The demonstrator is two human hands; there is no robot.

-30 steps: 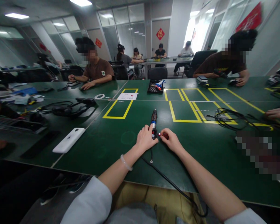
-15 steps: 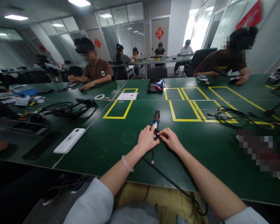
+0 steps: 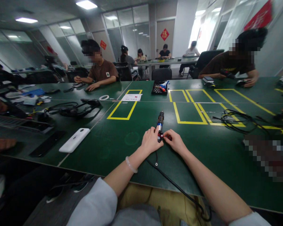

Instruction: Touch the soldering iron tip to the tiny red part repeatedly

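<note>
A slim cylindrical power tool (image 3: 159,126), black and brown at its far end with a blue and silver band, lies on the green table pointing away from me. My left hand (image 3: 151,140) is closed around its near part and holds it against the tabletop. From the right, my right hand (image 3: 174,141) pinches at the tool's near end, where small red and white bits show. What exactly its fingertips hold is too small to tell. A black cable (image 3: 173,183) runs from under my left hand over the table edge, with a small ring terminal (image 3: 156,164) beside it.
A white phone-like case (image 3: 74,140) and a black flat panel (image 3: 47,143) lie to the left. Coiled black cables (image 3: 233,117) are at right. Beyond stand a black tray (image 3: 159,88) with tools and a white paper (image 3: 131,97). Co-workers sit around the tables.
The view has shifted slightly, so the scene sits a little further right. Both hands stay at the tool's near end, with hardly any visible change in grip.
</note>
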